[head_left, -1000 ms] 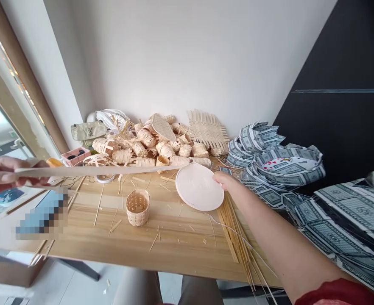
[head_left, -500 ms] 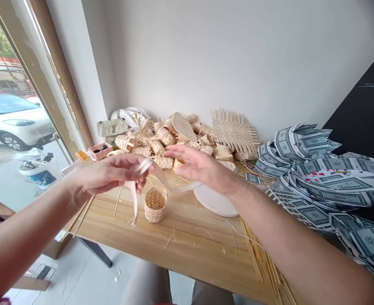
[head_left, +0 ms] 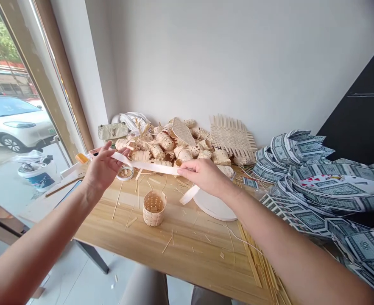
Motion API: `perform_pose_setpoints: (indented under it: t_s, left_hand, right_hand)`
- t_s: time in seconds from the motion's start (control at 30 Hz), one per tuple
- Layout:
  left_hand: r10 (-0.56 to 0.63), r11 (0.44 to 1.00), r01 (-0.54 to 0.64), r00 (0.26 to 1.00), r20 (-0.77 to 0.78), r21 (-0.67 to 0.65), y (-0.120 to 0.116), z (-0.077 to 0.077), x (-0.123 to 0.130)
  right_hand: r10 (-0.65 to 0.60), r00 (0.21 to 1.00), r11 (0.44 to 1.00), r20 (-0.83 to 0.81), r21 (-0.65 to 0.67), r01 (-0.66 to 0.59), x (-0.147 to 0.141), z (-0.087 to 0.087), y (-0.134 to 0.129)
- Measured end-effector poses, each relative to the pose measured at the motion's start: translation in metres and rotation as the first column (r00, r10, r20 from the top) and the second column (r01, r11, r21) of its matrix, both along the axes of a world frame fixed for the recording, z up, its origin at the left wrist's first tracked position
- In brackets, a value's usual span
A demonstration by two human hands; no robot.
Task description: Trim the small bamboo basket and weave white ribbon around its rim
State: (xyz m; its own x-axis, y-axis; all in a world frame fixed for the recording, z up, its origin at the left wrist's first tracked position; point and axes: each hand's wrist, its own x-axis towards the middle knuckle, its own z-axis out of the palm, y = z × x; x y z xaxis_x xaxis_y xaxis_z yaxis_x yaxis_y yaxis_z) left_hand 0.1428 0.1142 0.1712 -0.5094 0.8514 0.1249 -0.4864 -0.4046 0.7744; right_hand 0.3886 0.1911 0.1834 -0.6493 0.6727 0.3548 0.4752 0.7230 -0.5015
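A pale, whitish ribbon (head_left: 152, 167) stretches nearly straight between my two hands above the table. Its left part lies against the fingers of my left hand (head_left: 101, 168), which hold it while some fingers are spread. My right hand (head_left: 202, 174) pinches the ribbon between thumb and fingers, and a loose end hangs below that grip. Below the ribbon, a small woven basket (head_left: 154, 214) stands upright on the wooden table (head_left: 187, 258), touched by neither hand. Just beyond my left hand lies a roll of tape (head_left: 125, 173).
Small woven baskets (head_left: 164, 142) are heaped against the wall beside a flat woven mat (head_left: 233, 133). A white round disc (head_left: 214, 205) lies under my right forearm. Long thin strips (head_left: 263, 271) rest at the right, near folded playing-card pieces (head_left: 336, 178). Scraps litter the tabletop.
The bunched ribbon has been drawn out between my hands. My left hand has moved left, and my right hand, stretched out before, now pinches the ribbon.
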Motion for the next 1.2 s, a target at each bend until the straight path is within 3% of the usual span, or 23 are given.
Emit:
perform_pose_setpoints:
  t_s: [0.17,0.3,0.37,0.4,0.43,0.5,0.57,0.6,0.73,0.97,1.1,1.2]
  left_hand:
    - [0.170,0.982,-0.169,0.985,0.015,-0.083,0.021,-0.010,-0.015]
    - [0.288,0.953,-0.299,0.944,-0.162,-0.048,0.034,-0.020,-0.016]
    - [0.187,0.982,-0.187,0.926,-0.328,0.031,0.037,-0.024,-0.006]
    - [0.069,0.997,-0.051,0.893,-0.445,0.052,0.039,-0.025,0.002]
    - [-0.081,0.992,0.122,0.813,-0.577,0.032,0.041,-0.025,0.012]
    - [-0.373,0.896,0.416,0.524,-0.765,-0.152,0.046,-0.026,0.031]
    - [-0.467,0.834,0.467,0.315,-0.826,-0.293,0.052,-0.026,0.045]
    - [-0.473,0.831,0.460,0.284,-0.834,-0.314,0.055,-0.027,0.048]
    - [-0.479,0.840,0.397,0.224,-0.848,-0.370,0.066,-0.034,0.041]
    - [-0.415,0.905,0.171,0.157,-0.896,-0.390,0.071,-0.058,0.005]
    - [-0.361,0.932,0.091,0.130,-0.923,-0.352,0.068,-0.068,-0.012]
    - [-0.330,0.943,0.078,0.110,-0.937,-0.323,0.063,-0.068,-0.013]
  right_hand:
    - [-0.040,0.999,0.997,-0.018,-0.063,0.039,-0.002,0.002,0.015]
    - [-0.043,0.993,0.988,-0.111,0.142,0.058,-0.003,0.000,0.024]
    - [0.000,0.993,0.970,-0.117,0.240,0.028,-0.005,-0.001,0.025]
    - [0.028,0.995,0.961,-0.099,0.278,0.001,-0.006,-0.002,0.025]
    - [0.052,0.996,0.950,-0.072,0.310,-0.027,-0.008,-0.003,0.025]
    - [0.060,0.998,0.931,-0.012,0.361,-0.052,-0.011,-0.004,0.024]
    - [0.014,1.000,0.921,0.021,0.389,-0.020,-0.011,-0.005,0.024]
    - [-0.019,1.000,0.919,0.020,0.393,0.009,-0.010,-0.005,0.024]
    - [-0.152,0.987,0.906,-0.059,0.391,0.162,0.005,-0.003,0.025]
    - [-0.452,0.875,0.811,-0.173,0.330,0.484,0.050,-0.014,0.018]
    - [-0.581,0.811,0.772,-0.069,0.268,0.576,0.073,-0.039,0.019]
    - [-0.595,0.794,0.801,0.124,0.182,0.571,0.077,-0.055,0.018]
